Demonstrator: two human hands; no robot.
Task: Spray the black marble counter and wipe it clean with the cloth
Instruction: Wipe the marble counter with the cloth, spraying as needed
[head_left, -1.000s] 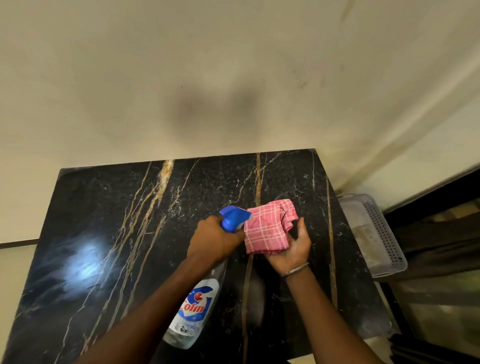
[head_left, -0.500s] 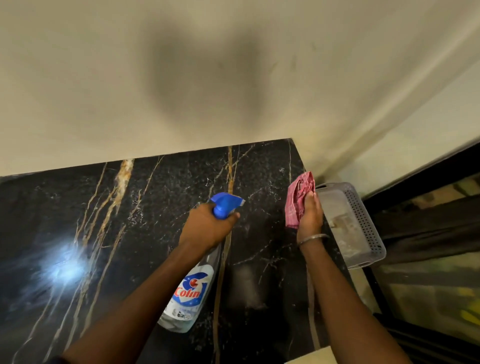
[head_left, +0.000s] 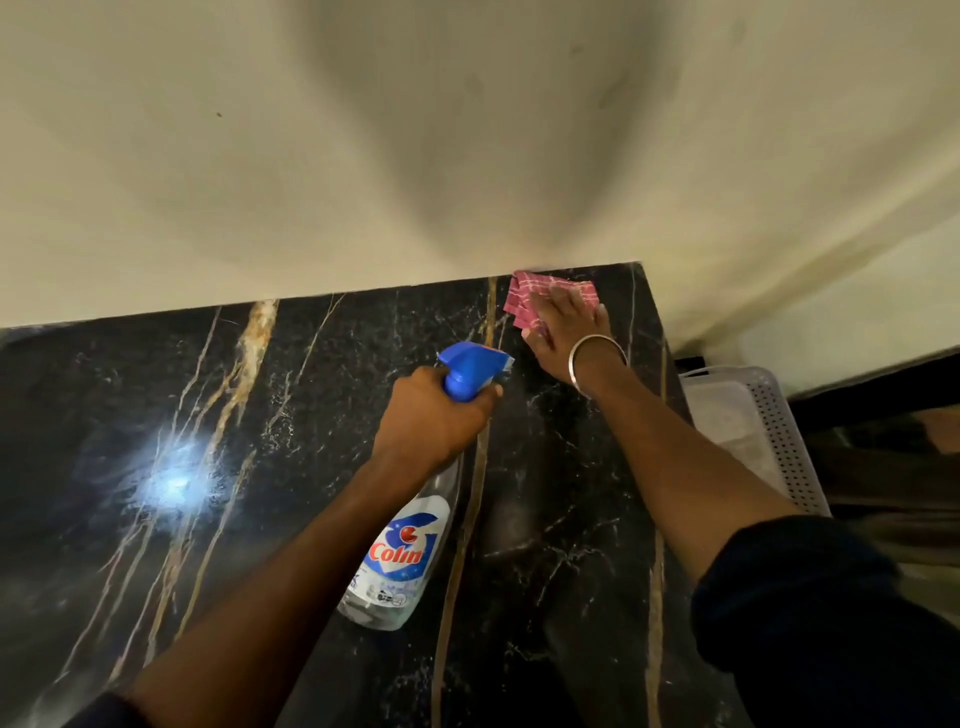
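Pink cloth (head_left: 531, 297) now on counter (head_left: 311, 415), far corner — right hand (head_left: 567, 328) pressing

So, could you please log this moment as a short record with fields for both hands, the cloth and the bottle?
left hand: grips the spray bottle just below its blue trigger head
right hand: presses flat on the pink checked cloth
cloth: on the black marble counter, far right corner by the wall
bottle: clear, nozzle pointing away from the person
beside counter: white perforated basket, right side

L hand (head_left: 431, 415): bottle (head_left: 400, 561); R hand (head_left: 566, 332): cloth (head_left: 524, 299)
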